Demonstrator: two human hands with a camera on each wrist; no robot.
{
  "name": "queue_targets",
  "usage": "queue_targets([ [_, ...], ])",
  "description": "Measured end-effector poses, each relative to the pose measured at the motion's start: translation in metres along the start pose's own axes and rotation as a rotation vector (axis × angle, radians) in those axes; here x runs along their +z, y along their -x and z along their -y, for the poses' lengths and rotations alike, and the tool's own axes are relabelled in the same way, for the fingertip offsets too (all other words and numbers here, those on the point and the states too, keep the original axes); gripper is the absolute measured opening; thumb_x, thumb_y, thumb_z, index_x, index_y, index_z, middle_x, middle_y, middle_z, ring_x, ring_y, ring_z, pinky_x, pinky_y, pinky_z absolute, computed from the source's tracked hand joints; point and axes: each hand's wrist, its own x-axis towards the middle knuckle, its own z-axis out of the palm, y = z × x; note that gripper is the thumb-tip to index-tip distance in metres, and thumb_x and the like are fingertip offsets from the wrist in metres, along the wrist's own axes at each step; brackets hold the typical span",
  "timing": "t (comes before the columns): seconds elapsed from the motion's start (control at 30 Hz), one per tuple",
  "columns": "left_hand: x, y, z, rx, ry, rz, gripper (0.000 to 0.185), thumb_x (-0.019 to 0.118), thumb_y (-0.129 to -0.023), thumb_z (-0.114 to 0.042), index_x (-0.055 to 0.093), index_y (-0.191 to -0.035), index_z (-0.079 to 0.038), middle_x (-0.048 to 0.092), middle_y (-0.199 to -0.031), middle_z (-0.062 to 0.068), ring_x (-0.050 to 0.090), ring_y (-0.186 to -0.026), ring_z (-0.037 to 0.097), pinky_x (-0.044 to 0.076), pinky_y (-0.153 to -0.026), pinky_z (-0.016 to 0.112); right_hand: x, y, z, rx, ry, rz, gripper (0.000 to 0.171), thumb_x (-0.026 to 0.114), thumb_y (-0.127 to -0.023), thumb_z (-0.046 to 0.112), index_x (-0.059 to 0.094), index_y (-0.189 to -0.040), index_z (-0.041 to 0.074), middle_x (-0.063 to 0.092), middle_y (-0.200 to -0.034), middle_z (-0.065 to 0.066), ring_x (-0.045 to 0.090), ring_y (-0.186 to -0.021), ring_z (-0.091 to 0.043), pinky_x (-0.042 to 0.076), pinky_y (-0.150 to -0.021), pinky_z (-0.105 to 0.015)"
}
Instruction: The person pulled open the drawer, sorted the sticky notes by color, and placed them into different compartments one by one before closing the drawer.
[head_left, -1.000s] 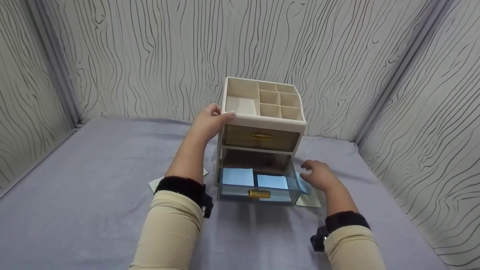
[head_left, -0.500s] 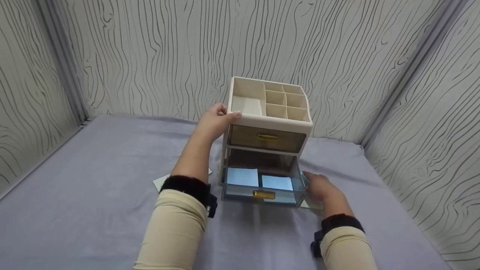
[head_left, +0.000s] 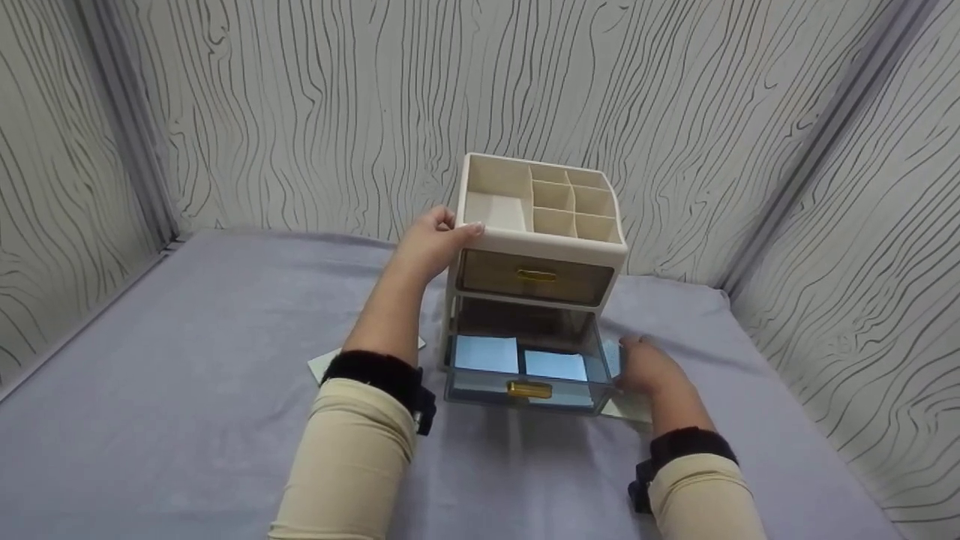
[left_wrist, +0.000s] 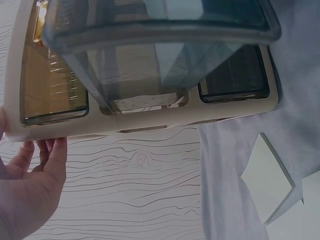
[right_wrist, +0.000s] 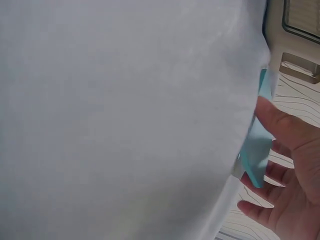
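A cream desktop organizer (head_left: 540,238) stands tilted in the head view, its clear lower drawer (head_left: 487,384) pulled out. Two blue sticky note pads lie in that drawer, a left pad (head_left: 486,354) and a right pad (head_left: 556,366). My left hand (head_left: 427,246) grips the organizer's upper left edge, thumb on the top rim, fingers (left_wrist: 59,157) behind the side. Just right of the drawer, my right hand (head_left: 651,369) pinches another blue sticky note pad (right_wrist: 259,145), thumb on one face and fingers on the other.
Pale green pads lie on the grey-lilac cloth: one pad (head_left: 628,407) under the right hand, others partly hidden behind the left forearm, including a pad (left_wrist: 267,175). The upper drawer (head_left: 495,274) is closed. Wood-patterned panels (head_left: 337,112) enclose the back and sides.
My right hand has come down to the blue pad beside the drawer, taken hold of it and shifted slightly right. The left hand keeps its grip on the organizer.
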Motion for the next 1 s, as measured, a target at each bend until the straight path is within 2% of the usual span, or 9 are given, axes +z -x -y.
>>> queue_targets([
  [0.1,0.0,0.001,0.0,0.0,-0.001,0.0,0.035,0.062,-0.083,-0.043,0.044,-0.091,-0.014,0.056,-0.11,0.006,0.05,-0.097,0.022,0.041,-0.086,0.039,-0.004,0.0,-0.002,-0.018,-0.024,-0.012,0.056,0.073,-0.071,0.01,0.05,-0.119,-0.005,0.05,-0.113,-0.024,0.052,-0.099,-0.037,0.042,-0.086,-0.052],
  [0.23,0.0,0.001,0.0,0.008,0.0,-0.003,0.035,0.062,-0.083,-0.043,0.044,-0.09,-0.014,0.057,-0.107,0.006,0.05,-0.093,0.021,0.041,-0.082,0.037,-0.011,0.002,-0.006,-0.05,-0.068,0.001,0.035,0.066,-0.077,0.007,0.057,-0.109,-0.003,0.059,-0.098,-0.017,0.057,-0.088,-0.031,0.047,-0.077,-0.046],
  [0.33,0.0,0.001,0.0,0.015,0.006,-0.004,0.035,0.062,-0.083,-0.042,0.043,-0.089,-0.014,0.056,-0.103,0.006,0.049,-0.091,0.021,0.041,-0.079,0.036,-0.017,0.005,-0.007,-0.06,-0.09,0.003,0.02,0.062,-0.08,0.008,0.059,-0.098,0.0,0.059,-0.087,-0.011,0.055,-0.079,-0.024,0.047,-0.068,-0.041],
  [0.43,0.0,0.001,0.0,0.016,0.003,-0.002,0.035,0.062,-0.083,-0.042,0.043,-0.089,-0.014,0.056,-0.102,0.006,0.049,-0.091,0.021,0.04,-0.078,0.035,-0.024,0.007,-0.008,-0.057,-0.125,0.001,0.012,0.061,-0.082,0.01,0.057,-0.091,0.003,0.056,-0.082,-0.008,0.053,-0.075,-0.022,0.045,-0.064,-0.037],
  [0.7,0.0,0.001,0.0,0.01,-0.01,0.002,0.035,0.061,-0.084,-0.043,0.044,-0.09,-0.013,0.056,-0.106,0.006,0.05,-0.093,0.022,0.041,-0.081,0.037,-0.047,0.013,-0.013,-0.14,-0.149,-0.086,0.01,0.059,-0.084,0.011,0.053,-0.082,0.003,0.051,-0.076,-0.006,0.048,-0.072,-0.021,0.04,-0.06,-0.032],
  [1.0,-0.001,0.002,-0.001,0.003,0.0,0.007,0.034,0.061,-0.084,-0.043,0.044,-0.091,-0.014,0.057,-0.107,0.006,0.05,-0.095,0.022,0.041,-0.085,0.039,-0.084,0.029,-0.009,-0.218,-0.261,-0.187,0.009,0.057,-0.088,0.011,0.053,-0.086,0.003,0.05,-0.078,-0.005,0.045,-0.072,-0.02,0.038,-0.063,-0.031],
])
